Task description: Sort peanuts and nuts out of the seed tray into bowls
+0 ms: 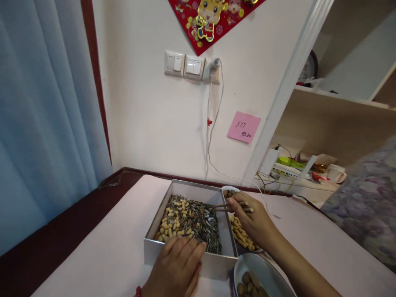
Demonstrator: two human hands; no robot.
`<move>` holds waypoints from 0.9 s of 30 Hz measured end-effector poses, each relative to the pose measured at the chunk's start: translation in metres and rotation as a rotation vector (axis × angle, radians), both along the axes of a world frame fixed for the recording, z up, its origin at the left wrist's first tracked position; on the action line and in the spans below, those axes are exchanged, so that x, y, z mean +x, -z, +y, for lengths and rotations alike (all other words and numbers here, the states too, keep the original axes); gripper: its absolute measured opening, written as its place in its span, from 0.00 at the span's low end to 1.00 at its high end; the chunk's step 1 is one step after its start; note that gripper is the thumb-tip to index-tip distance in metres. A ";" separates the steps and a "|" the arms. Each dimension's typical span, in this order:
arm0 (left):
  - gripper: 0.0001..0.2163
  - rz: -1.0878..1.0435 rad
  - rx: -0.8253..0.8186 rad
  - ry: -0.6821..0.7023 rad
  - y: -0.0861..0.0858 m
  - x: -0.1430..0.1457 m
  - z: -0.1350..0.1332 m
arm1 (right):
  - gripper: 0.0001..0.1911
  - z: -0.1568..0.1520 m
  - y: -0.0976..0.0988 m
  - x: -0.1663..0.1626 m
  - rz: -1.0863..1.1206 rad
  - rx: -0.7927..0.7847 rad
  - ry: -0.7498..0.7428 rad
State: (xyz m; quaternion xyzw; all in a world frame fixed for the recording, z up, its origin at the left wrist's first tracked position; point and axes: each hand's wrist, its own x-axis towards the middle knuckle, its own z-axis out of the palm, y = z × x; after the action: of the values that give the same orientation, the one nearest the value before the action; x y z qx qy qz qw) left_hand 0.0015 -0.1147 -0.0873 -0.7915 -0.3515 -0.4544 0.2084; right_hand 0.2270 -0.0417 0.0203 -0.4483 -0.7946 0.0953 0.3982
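My right hand (249, 214) pinches a pair of chopsticks (221, 208) whose tips reach over the right side of a shallow white box (219, 266). Inside the box, striped sunflower seeds (212, 235) lie mostly to the right and peanuts in shells (173, 222) mostly to the left, with some darker brown nuts among them. Whether the tips hold anything is too small to tell. My left hand (177, 264) is curled over the box's near rim, its fingers bent together. A red band circles the left wrist.
Right of the box stand a bowl of peanuts (243, 235), a near bowl (272, 272) with brown nuts, and a small far bowl (227, 188) of round nuts. A white cable (229, 175) runs down the wall onto the table. Floral fabric (368, 202) shows at right.
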 end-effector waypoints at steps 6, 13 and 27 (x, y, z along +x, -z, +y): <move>0.13 0.003 0.008 -0.010 0.003 -0.001 0.000 | 0.20 0.033 0.017 -0.014 -0.102 -0.004 -0.012; 0.12 0.013 0.028 -0.018 0.005 -0.001 0.002 | 0.20 0.042 0.024 -0.015 -0.091 0.004 0.002; 0.12 0.003 -0.003 -0.004 0.003 -0.002 0.001 | 0.13 -0.053 -0.028 0.029 0.053 0.170 0.051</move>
State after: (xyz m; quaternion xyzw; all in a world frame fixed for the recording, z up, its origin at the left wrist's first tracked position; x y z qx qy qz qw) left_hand -0.0002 -0.1136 -0.0904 -0.7919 -0.3535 -0.4521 0.2085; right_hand 0.2555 -0.0947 0.0488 -0.4301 -0.7773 0.0292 0.4582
